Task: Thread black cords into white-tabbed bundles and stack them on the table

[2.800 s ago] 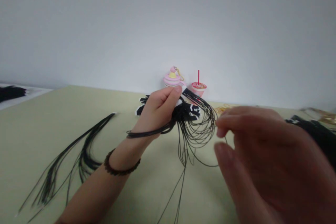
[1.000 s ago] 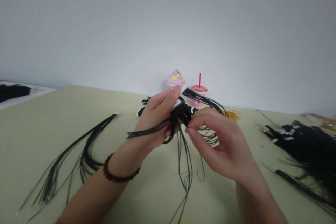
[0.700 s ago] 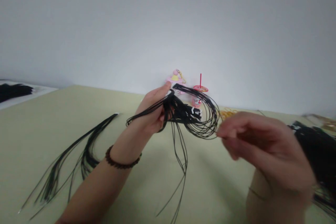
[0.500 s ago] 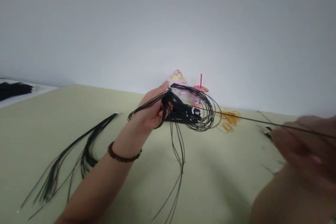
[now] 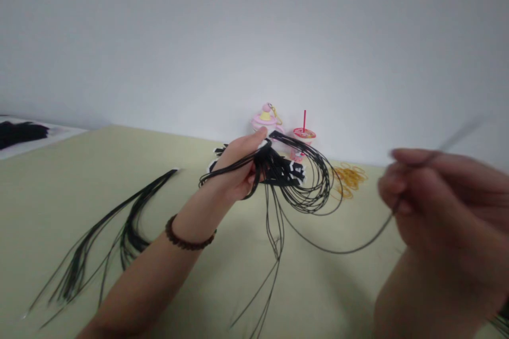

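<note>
While the blurred right hand [image 5: 445, 206] pinches a single black cord [image 5: 338, 252] between thumb and fingers, a smeared end pokes up beyond the fingertips. From there the cord sags leftward to the looped black bundle [image 5: 262, 156], which the left hand [image 5: 238, 164] grips, thumb pressed near its white tip; strands drape over that wrist and hang below. Half a second ago the cord stretched taut toward the right edge; now it droops slack, and the right hand sits further in. Beyond lie yellow bands [image 5: 350, 177], a red-strawed cup [image 5: 304, 135] and a pink trinket [image 5: 264, 119].
</note>
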Demonstrator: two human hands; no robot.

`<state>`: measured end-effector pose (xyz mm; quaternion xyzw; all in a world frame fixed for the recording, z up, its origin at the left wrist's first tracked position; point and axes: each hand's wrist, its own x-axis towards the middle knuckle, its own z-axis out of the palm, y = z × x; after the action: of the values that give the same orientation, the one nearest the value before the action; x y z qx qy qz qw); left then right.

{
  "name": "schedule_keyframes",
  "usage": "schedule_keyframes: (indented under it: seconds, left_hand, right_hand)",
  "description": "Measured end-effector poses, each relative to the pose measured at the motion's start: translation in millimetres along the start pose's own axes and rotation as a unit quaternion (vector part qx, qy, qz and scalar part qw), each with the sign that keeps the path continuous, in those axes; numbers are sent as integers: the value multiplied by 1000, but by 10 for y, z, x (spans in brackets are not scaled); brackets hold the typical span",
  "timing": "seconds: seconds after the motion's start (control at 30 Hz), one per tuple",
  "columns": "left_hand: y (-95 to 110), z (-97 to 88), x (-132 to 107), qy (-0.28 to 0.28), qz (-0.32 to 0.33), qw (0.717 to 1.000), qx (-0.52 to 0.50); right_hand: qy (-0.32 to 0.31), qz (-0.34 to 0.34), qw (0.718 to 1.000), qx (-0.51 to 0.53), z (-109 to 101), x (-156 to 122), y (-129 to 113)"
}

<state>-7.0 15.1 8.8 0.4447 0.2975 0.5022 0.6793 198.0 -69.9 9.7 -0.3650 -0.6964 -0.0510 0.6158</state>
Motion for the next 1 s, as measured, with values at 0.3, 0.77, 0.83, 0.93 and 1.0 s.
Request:
schedule_keyframes:
  seconds: [0.3,0.77,0.83,0.93,1.0]
  left_hand:
    - [-2,113,-207,-61,63,993,80]
    - [20,85,-204,-74,56,992,90]
    - [26,91,-208,-72,59,992,90]
    - [36,103,-219,-67,64,991,91]
    - [37,109,-225,-62,69,991,94]
  right_hand:
    - [-42,1,998,-51,552,5,-192]
    - [-38,-23,997,-68,597,-10,-149]
    - [-39,-23,997,-67,595,-8,-148]
    - [-40,-19,996,-71,596,-3,-149]
    - [-36,-14,996,-75,595,-2,-152]
